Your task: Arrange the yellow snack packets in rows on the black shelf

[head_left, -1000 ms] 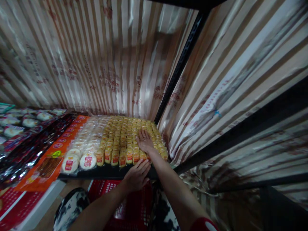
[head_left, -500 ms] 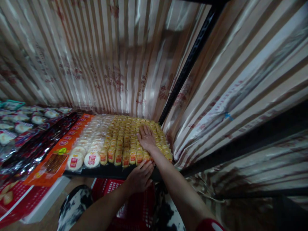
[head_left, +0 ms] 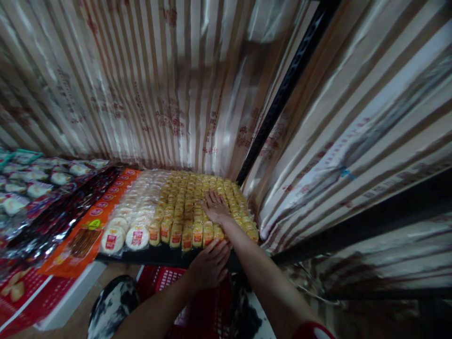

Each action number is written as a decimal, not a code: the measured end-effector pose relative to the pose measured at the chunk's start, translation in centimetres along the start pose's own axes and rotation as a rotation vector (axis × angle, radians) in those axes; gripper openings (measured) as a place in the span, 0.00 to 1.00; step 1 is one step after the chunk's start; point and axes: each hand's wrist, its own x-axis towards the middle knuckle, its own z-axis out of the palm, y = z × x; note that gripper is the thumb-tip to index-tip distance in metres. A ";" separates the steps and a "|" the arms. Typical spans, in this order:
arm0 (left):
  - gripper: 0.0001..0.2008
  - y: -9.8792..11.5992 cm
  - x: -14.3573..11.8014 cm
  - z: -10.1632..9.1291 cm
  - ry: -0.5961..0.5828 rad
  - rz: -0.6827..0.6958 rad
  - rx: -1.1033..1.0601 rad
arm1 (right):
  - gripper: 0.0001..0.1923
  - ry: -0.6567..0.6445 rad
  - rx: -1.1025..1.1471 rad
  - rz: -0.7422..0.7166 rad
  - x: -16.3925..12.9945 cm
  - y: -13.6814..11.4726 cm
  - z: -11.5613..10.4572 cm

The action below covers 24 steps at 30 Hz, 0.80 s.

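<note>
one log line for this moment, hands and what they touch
right hand flat on yellow packs | left hand at shelf edge, fingertips at front row | red basket below

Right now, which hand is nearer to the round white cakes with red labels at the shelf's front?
Left. The left hand sits at the shelf edge, right of the round white cakes; the right hand lies flat on yellow packets farther back.

Dim, blurred, glare-streaked wide-angle view
</note>
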 end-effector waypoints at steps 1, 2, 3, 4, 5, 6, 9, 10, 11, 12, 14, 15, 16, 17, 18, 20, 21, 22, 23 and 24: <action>0.25 0.0 0.0 0.0 0.002 -0.001 0.004 | 0.34 0.011 0.004 0.009 0.2 -0.3 -0.4; 0.25 0.0 0.0 -0.1 0.003 -0.002 0.008 | 0.34 0.037 0.004 0.007 0.3 -0.6 -0.7; 0.25 0.0 0.1 0.0 0.003 -0.003 0.009 | 0.33 0.069 0.000 -0.006 0.5 -0.9 -1.0; 0.25 0.0 0.1 0.1 0.002 -0.004 0.008 | 0.33 0.090 -0.007 -0.027 0.6 -1.3 -1.1; 0.24 0.1 0.0 0.2 0.003 -0.006 0.004 | 0.32 0.089 -0.016 -0.049 0.7 -1.6 -1.2; 0.24 0.1 0.0 0.4 0.005 -0.008 0.000 | 0.32 0.068 -0.023 -0.063 0.8 -2.0 -1.1; 0.22 0.2 0.0 0.8 0.017 -0.019 -0.027 | 0.33 -0.009 -0.031 -0.067 0.7 -2.5 -0.4; 0.21 0.2 0.0 0.8 0.017 -0.023 -0.038 | 0.33 -0.013 -0.031 -0.069 0.6 -2.5 -0.1; 0.21 0.2 0.0 0.8 0.018 -0.026 -0.047 | 0.33 -0.008 -0.028 -0.078 0.5 -2.4 0.1; 0.21 0.2 0.0 0.7 0.019 -0.029 -0.052 | 0.33 -0.001 -0.025 -0.087 0.4 -2.3 0.3; 0.21 0.2 0.0 0.5 0.026 -0.030 -0.051 | 0.33 -0.005 -0.023 -0.097 0.2 -2.1 0.3; 0.22 0.1 0.1 0.4 0.029 -0.029 -0.046 | 0.33 -0.015 -0.025 -0.095 0.3 -2.1 0.2; 0.22 0.1 0.1 0.4 0.027 -0.029 -0.040 | 0.33 -0.022 -0.029 -0.088 0.3 -2.1 0.0; 0.22 0.1 0.0 0.4 0.023 -0.028 -0.034 | 0.34 -0.019 -0.034 -0.077 0.5 -2.3 -0.2; 0.23 0.1 0.0 0.5 0.020 -0.027 -0.032 | 0.34 -0.006 -0.039 -0.070 0.6 -2.6 -0.3; 0.22 0.1 -0.1 1.0 0.019 -0.018 -0.043 | 0.34 0.048 -0.045 -0.084 1.0 -3.4 -0.5; 0.21 0.1 -0.1 1.2 0.020 -0.014 -0.059 | 0.33 0.075 -0.045 -0.103 1.1 -3.9 -0.4; 0.20 0.1 -0.2 1.5 0.020 -0.013 -0.081 | 0.33 0.090 -0.044 -0.124 1.3 -4.4 -0.1; 0.20 0.1 -0.3 1.8 0.017 -0.014 -0.107 | 0.32 0.092 -0.042 -0.143 1.4 -4.8 0.2; 0.19 0.1 -0.3 2.0 0.010 -0.020 -0.132 | 0.32 0.088 -0.040 -0.156 1.4 -5.1 0.5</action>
